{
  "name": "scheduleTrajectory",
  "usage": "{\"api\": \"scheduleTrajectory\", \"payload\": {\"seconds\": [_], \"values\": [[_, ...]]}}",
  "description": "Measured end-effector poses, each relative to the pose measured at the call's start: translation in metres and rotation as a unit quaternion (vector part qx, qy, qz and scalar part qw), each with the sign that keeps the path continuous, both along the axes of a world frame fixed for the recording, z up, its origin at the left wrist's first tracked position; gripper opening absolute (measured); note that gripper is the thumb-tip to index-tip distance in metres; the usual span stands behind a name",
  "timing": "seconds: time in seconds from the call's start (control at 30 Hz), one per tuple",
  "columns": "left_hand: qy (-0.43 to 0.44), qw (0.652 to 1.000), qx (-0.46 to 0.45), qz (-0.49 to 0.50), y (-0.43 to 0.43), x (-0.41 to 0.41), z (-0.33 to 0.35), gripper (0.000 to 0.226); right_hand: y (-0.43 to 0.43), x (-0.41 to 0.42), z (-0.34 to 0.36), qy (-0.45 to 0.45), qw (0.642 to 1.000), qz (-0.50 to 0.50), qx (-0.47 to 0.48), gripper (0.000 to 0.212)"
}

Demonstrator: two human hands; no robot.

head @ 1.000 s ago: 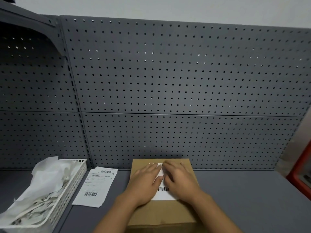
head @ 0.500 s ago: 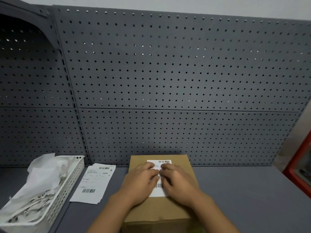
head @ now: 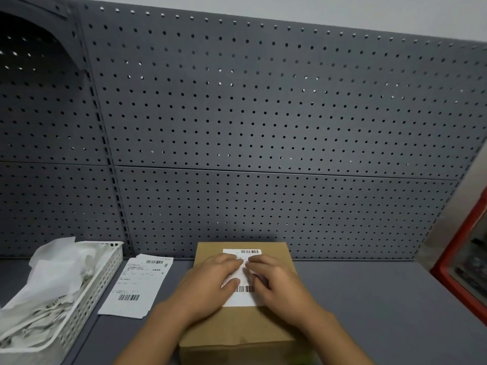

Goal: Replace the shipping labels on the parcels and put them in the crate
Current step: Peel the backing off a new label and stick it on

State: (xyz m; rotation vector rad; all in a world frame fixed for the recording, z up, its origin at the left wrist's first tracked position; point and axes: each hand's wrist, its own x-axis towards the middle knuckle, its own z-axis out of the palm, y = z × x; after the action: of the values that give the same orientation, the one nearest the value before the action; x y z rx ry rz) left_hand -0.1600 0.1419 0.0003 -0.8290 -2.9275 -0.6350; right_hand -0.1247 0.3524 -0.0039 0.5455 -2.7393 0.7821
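Both my hands are flat on the parcel (head: 238, 329), palms down. It is a plain brown cardboard box, matte and square-edged, and it sits on the grey shelf top (head: 382, 299) right in front of me, its far end close to the pegboard wall (head: 263, 114). Its long axis runs straight away from me toward that wall.

On the lid lies the shipping label (head: 243, 298), a smooth white paper rectangle. It runs lengthwise with the box. One barcode sits at its far end and another shows near its close end, between my hands.

My left hand (head: 208, 285) is spread wide, fingers straight and pressing down on the left half of the label. My right hand (head: 279, 285) presses the right half, its fingers only slightly bent. Neither grips anything. The fingertips almost meet over the middle of the label.

To the left, just beside the box, a small stack of spare labels (head: 137, 285) lies flat on the shelf, long white slips with barcodes, tilted a little to the right at the far end. Further left is a white plastic basket (head: 91, 291) with a grid of small holes in its walls, heaped with crumpled white paper (head: 52, 272). The wall is dark grey sheet metal, dotted with even rows of round holes. At the right edge stands a glossy red frame (head: 459, 262); I cannot tell what it belongs to.
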Motion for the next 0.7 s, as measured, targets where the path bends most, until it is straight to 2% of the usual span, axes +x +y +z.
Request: {"api": "scheduleTrajectory", "payload": {"seconds": [0.1, 0.23, 0.6, 0.7], "values": [[0.017, 1.000, 0.017, -0.008, -0.005, 0.010, 0.004, 0.046, 0.003, 0.002, 0.003, -0.009, 1.000, 0.008, -0.008, 0.034], [0.028, 0.999, -0.014, -0.019, -0.006, 0.019, 0.006, 0.045, 0.001, 0.003, 0.003, -0.035, 0.999, 0.025, 0.021, 0.030], [0.037, 0.998, -0.028, -0.030, -0.009, 0.022, -0.016, 0.043, 0.004, 0.005, -0.006, -0.047, 0.994, 0.032, 0.097, 0.039], [0.015, 0.997, -0.061, -0.033, -0.008, 0.025, 0.000, 0.039, 0.014, 0.006, -0.004, -0.076, 0.993, 0.064, 0.058, 0.037]]}}
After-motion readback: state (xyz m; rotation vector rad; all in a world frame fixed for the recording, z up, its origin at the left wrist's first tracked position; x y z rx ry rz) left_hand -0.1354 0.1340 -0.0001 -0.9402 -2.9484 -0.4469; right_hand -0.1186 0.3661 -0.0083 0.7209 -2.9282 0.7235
